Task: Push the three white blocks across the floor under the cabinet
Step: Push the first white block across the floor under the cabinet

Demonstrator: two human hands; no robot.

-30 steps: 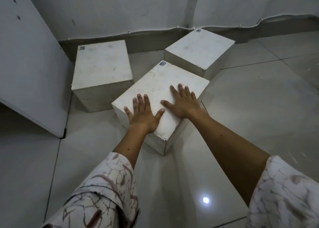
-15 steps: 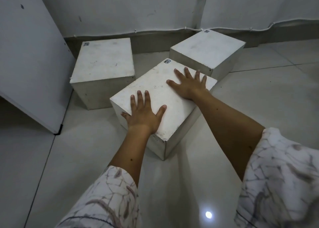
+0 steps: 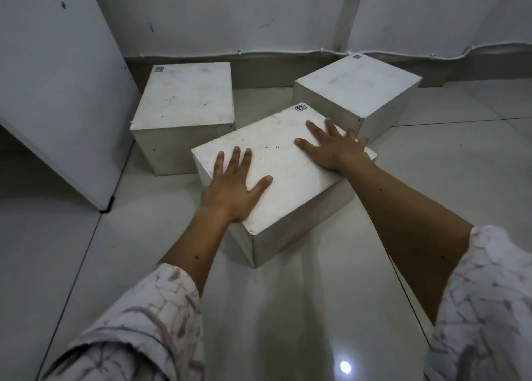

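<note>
Three white blocks stand on the tiled floor. The near block point(image 3: 283, 161) lies at an angle in the middle. My left hand point(image 3: 234, 187) rests flat on its near left part, fingers spread. My right hand point(image 3: 335, 147) lies flat on its far right part, fingers apart. A second block point(image 3: 184, 98) stands at the back left, close to the cabinet's side panel point(image 3: 57, 92). The third block point(image 3: 357, 86) sits at the back right, its near corner beside my right hand. Each block has a small sticker on its top corner.
The white cabinet panel slants down to a foot point(image 3: 108, 206) on the left, with a dark gap beneath it. A grey wall with a cable point(image 3: 259, 52) along the skirting closes the back. Glossy floor tiles point(image 3: 446, 164) stretch to the right and front.
My right hand has slid from beside my left hand up to the far right part of the near block. The block has turned slightly and the view has moved closer.
</note>
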